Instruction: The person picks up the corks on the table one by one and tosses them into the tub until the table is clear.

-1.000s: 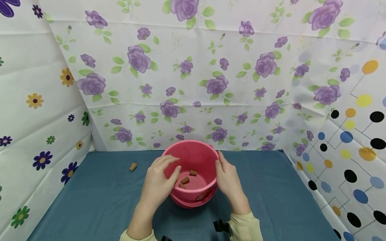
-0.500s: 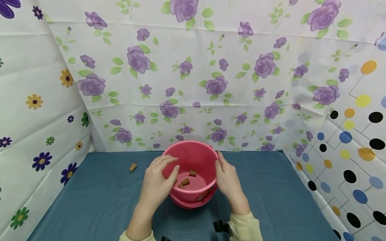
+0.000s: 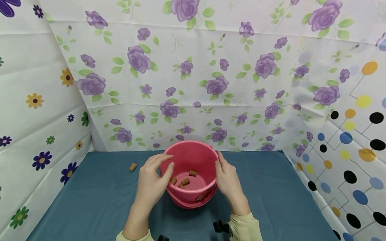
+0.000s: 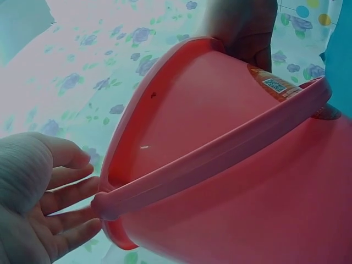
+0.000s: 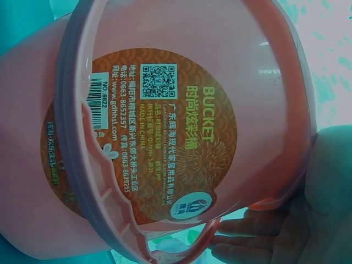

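A pink plastic bucket (image 3: 193, 197) stands at the middle of the cloth-covered table, tipped slightly towards me, with several small brown cork-like cylinders (image 3: 192, 173) on its floor. My left hand (image 3: 152, 182) is at the left rim, its fingers loosely spread and nothing held. In the left wrist view its fingertips reach the rim beside the handle's (image 4: 214, 154) pivot. At the right rim my right hand (image 3: 230, 179) holds the bucket, thumb by the rim and fingers along the outside. The right wrist view shows those fingers (image 5: 242, 247) near the other handle pivot.
One more brown cylinder (image 3: 133, 167) lies on the blue tablecloth (image 3: 99, 194), left of the bucket. Flower-patterned sheets (image 3: 193, 83) hang behind and on the left, and a dotted sheet (image 3: 349, 157) on the right. A printed label (image 5: 165, 137) covers part of the bucket's wall.
My left hand has drawn back a little to the left, off the bucket's opening, and a brown cylinder near the left inner wall now shows. The right hand and bucket stay put.
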{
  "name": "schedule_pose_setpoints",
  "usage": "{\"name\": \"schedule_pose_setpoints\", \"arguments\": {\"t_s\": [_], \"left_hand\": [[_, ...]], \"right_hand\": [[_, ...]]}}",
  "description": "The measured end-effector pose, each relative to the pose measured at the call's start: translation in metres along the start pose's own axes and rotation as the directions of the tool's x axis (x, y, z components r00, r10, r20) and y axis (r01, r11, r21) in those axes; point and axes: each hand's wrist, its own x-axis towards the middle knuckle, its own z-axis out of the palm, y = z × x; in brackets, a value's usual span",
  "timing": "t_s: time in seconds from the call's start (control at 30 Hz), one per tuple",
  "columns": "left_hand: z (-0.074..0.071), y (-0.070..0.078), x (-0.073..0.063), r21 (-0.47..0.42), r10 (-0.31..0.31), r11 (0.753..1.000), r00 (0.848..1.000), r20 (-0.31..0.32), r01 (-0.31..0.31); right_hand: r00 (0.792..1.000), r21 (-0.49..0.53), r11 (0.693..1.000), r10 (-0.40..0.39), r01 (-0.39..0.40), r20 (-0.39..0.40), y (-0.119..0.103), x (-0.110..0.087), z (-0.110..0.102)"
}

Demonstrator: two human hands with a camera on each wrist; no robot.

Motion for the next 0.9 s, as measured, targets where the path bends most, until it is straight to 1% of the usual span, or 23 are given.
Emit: {"name": "schedule_pose_setpoints", "arguments": {"t_s": [0.1,0.2,0.47,0.57,0.67,0.77,0.9], "left_hand": [[-0.002,-0.002,0.001,0.0,0.001,1.0,1.0,-0.011,-0.001],[-0.006,-0.005,0.002,0.002,-0.002,1.0,0.999,-0.035,0.002],[-0.021,-0.018,0.005,0.021,-0.051,0.998,0.993,-0.103,0.053],[-0.027,-0.024,0.006,0.028,-0.094,0.995,0.989,-0.117,0.098],[-0.036,-0.032,0.007,0.031,-0.159,0.986,0.98,-0.122,0.163],[-0.045,-0.044,0.007,0.043,-0.213,0.975,0.969,-0.124,0.22],[-0.057,-0.062,0.005,0.101,-0.256,0.958,0.959,-0.125,0.269]], "right_hand": [[1.0,0.005,1.0,0.0,0.0,0.0,0.0,0.0,0.0],[1.0,0.007,1.0,0.004,-0.004,0.002,0.0,0.0,0.0],[1.0,0.011,1.0,0.009,-0.009,0.003,-0.001,-0.001,-0.002],[1.0,0.013,1.0,0.014,-0.014,0.003,-0.001,-0.001,-0.002],[1.0,0.016,1.0,0.017,-0.017,0.004,-0.001,-0.001,-0.001],[1.0,0.021,1.0,0.016,-0.016,0.01,0.0,-0.001,-0.001],[1.0,0.022,1.0,0.012,-0.012,0.01,0.0,-0.001,-0.001]]}}
